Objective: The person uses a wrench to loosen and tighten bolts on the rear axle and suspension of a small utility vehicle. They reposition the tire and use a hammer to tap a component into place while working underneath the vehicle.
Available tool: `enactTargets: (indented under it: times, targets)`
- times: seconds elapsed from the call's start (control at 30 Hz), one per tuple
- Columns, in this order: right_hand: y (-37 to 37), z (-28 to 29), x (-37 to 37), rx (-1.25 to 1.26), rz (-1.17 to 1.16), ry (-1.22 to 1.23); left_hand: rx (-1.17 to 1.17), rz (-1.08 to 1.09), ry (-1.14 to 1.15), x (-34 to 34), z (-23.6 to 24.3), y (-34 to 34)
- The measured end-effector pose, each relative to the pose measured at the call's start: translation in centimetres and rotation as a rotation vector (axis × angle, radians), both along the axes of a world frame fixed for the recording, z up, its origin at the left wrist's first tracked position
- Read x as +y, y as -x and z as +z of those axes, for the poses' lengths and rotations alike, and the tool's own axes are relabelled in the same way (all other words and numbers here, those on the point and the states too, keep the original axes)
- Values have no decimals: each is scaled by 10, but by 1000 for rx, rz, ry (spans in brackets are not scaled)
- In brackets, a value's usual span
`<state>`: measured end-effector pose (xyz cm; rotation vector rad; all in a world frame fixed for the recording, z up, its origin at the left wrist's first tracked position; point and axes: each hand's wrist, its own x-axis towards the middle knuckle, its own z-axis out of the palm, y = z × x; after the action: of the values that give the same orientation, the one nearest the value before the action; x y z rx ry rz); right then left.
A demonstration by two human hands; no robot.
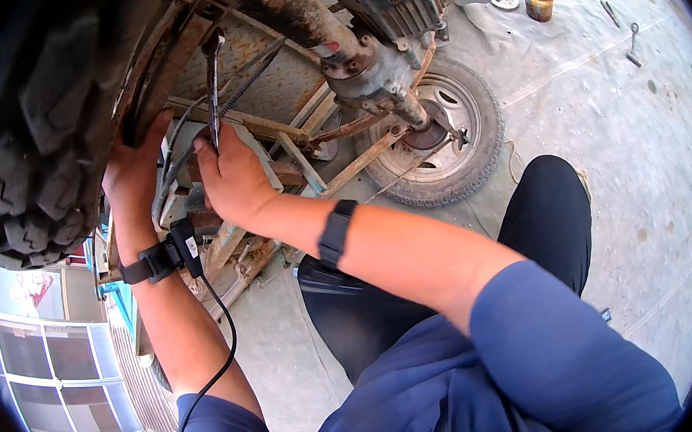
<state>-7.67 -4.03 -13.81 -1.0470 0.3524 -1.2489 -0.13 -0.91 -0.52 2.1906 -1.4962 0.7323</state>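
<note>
At ten o'clock, near the middle of my view, my right hand [234, 177] is curled around the lower end of a metal wrench [212, 82], pinching it between thumb and fingers. The wrench stands almost lengthwise toward eleven o'clock, its head up close to a rusty bar [166, 66]; I cannot tell whether it sits on a fastener. My left hand [129, 175], also toward ten o'clock but farther out, reaches up beside that bar; its fingers are partly hidden, so I cannot tell what they grip.

A knobbly black tyre [21, 174] looms between nine and ten o'clock. A finned motor [387, 1] lies between twelve and one, and below it, between one and two, a spoked-looking pale wheel [472, 131] leans beside the frame. Farther out that way, a tub [540, 3] stands on the floor, with another wrench [634, 45] lying at two o'clock.
</note>
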Motion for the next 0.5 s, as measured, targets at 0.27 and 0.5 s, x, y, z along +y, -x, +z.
enactTargets:
  times: [0.27,0.5]
  targets:
    - [54,-28,-7,173,230,-50,-65,34,-16,10,2,-3]
    - [152,-20,-50,164,639,79,-45,24,14,4,-1,-3]
